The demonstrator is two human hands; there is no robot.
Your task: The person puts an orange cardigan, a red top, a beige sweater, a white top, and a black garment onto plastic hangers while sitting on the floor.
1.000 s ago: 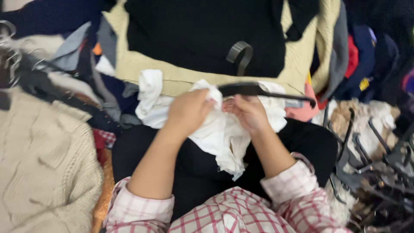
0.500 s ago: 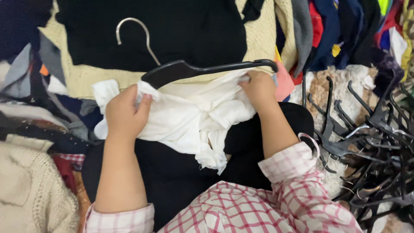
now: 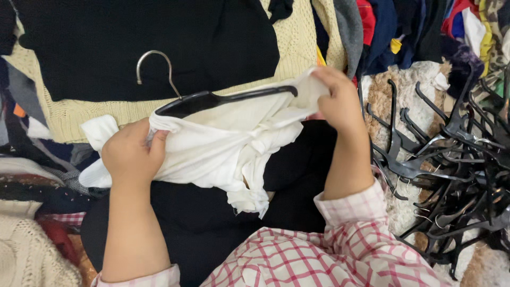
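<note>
Nearest the camera sits the person's pink-and-white checked shirt [image 3: 319, 260], with a black garment [image 3: 212, 212] spread across the lap beyond it. Above that, both hands work a white garment [image 3: 223, 143] onto a black hanger [image 3: 223, 98].

The left hand [image 3: 130, 157] is closed in a fist around the bunched left side of the white cloth, just under the hanger's left arm. The right hand [image 3: 340, 101] pinches the cloth's right edge between thumb and fingers, pulling it up over the hanger's right tip. The rest of the white garment hangs crumpled between the two hands, a knotted fold drooping toward the lap.

The step in hand looks like seating the garment's shoulders on the hanger: the right side is nearly over the tip, while the left remains gathered. The next move likely calls for loosening the left grip so that the cloth spreads along the hanger's arm.

To the right lies a tangled heap of black hangers [image 3: 451, 159] on a fluffy fabric. Farther off, the hanger's metal hook [image 3: 154, 66] shows against a black sweater [image 3: 143, 42] lying on a cream knit [image 3: 297, 48], with more coloured clothes at the far right.
</note>
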